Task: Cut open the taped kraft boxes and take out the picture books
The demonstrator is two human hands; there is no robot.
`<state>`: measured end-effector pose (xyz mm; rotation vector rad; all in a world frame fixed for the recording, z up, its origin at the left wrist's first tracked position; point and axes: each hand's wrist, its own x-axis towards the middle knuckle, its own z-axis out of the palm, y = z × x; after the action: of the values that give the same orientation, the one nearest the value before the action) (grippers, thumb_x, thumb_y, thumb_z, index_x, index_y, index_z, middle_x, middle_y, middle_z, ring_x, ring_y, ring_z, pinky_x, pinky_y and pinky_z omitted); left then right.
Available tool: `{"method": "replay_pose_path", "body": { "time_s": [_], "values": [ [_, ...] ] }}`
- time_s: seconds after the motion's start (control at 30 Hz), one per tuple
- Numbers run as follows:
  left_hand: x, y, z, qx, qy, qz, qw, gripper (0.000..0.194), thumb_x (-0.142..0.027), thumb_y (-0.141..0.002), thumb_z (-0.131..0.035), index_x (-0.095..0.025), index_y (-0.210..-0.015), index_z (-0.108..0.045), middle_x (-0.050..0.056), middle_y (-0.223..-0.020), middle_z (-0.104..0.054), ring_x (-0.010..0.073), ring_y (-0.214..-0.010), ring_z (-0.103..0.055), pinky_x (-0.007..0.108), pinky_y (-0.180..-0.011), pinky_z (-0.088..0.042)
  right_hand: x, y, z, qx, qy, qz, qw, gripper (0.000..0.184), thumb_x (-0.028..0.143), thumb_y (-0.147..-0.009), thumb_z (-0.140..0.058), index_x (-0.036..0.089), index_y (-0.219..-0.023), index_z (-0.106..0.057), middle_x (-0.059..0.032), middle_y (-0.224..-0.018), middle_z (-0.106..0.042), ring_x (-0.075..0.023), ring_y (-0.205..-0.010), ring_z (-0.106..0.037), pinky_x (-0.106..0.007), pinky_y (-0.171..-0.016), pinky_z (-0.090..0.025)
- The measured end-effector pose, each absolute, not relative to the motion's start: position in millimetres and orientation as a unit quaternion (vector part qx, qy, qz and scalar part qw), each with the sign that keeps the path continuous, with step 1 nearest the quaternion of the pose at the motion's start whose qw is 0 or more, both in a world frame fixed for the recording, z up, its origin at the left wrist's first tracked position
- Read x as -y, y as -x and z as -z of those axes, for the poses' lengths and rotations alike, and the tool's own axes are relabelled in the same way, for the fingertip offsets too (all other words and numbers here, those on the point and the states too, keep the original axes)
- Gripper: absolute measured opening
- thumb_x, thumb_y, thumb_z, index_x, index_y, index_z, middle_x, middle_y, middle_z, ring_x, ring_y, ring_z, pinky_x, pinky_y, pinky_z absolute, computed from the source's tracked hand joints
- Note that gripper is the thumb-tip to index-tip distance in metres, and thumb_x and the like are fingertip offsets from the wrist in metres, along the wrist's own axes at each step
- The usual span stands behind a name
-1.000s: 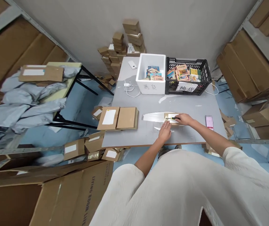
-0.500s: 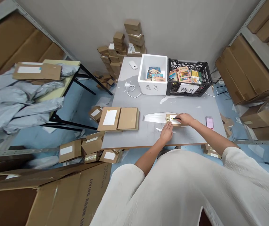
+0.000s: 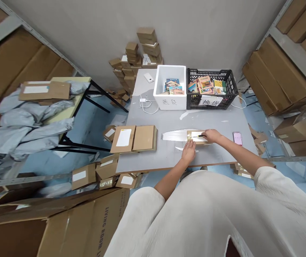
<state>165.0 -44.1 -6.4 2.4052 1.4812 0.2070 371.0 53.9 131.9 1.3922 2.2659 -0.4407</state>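
Right hand (image 3: 213, 136) is closed around the dark handle of a slim cutter (image 3: 201, 135), whose tip points left over the top of a small cardboard box (image 3: 200, 142). Whether the blade touches the surface is too small to tell. The left hand (image 3: 188, 151) lies at the near side of that box, by its left end, with fingers stretched out and the tips against the edge; whether it pinches anything I cannot tell. The box lies flat on the grey table (image 3: 166, 119), right of the middle and towards the near side, with a white label (image 3: 197, 133) on top and shiny tape (image 3: 189, 135) at its left end. Just left of it a long whitish strip (image 3: 174, 135) lies on the tabletop

Further left, two cardboard packages sit side by side, one with a white label (image 3: 123, 137), the other plain brown (image 3: 143, 138). A phone (image 3: 237, 138) with a pinkish screen lies beyond the right hand, near the table's right edge. Across the far side stand a white foam box (image 3: 170, 103) and, right beside it, a black plastic crate (image 3: 192, 103), each holding colourful booklets. A white cable (image 3: 151, 111) with its adapter lies left of the foam box
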Motion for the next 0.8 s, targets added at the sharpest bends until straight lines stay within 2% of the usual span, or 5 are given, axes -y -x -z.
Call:
{"method": "replay_pose_path", "body": {
  "time_s": [0.33,0.57,0.7,0.8],
  "values": [
    [42,-169,8,-0.531,-0.833,-0.048,0.145,0.075,-0.014,-0.096,-0.051,-0.01,-0.17,-0.039,0.023,-0.172,-0.047,0.0336,-0.166,-0.039,0.052,-0.134,-0.035,-57,-417,-131,-0.795,-0.533,0.169,0.236,0.038,0.032,-0.109,-0.05,0.023,-0.133,-0.078,-0.0161,-0.132,-0.078,-0.031,-0.117,-0.073,-0.036,-0.09,-0.053],
    [41,-168,5,-0.538,-0.827,-0.038,0.159,0.075,-0.012,-0.095,-0.049,-0.011,-0.169,-0.04,0.023,-0.172,-0.047,0.0326,-0.165,-0.039,0.052,-0.134,-0.035,-51,-482,-118,-0.771,-0.571,0.204,0.196,0.032,0.037,-0.105,-0.058,0.026,-0.121,-0.084,-0.0177,-0.124,-0.08,-0.0353,-0.112,-0.074,-0.042,-0.091,-0.053],
    [40,-170,0,-0.542,-0.824,-0.029,0.166,0.078,-0.013,-0.093,-0.053,-0.012,-0.17,-0.038,0.024,-0.173,-0.045,0.0345,-0.164,-0.04,0.054,-0.133,-0.035,-50,-508,-114,-0.77,-0.57,0.225,0.179,0.031,0.041,-0.104,-0.061,0.029,-0.121,-0.085,-0.0151,-0.119,-0.081,-0.0337,-0.108,-0.074,-0.039,-0.086,-0.053],
    [38,-172,-8,-0.552,-0.818,-0.022,0.158,0.07,-0.014,-0.095,-0.053,-0.014,-0.164,-0.044,0.023,-0.17,-0.048,0.0344,-0.161,-0.043,0.051,-0.129,-0.038,-50,-524,-116,-0.761,-0.585,0.236,0.153,0.029,0.044,-0.102,-0.065,0.028,-0.115,-0.086,-0.0145,-0.113,-0.082,-0.0327,-0.103,-0.074,-0.036,-0.082,-0.051]
  ]
}}
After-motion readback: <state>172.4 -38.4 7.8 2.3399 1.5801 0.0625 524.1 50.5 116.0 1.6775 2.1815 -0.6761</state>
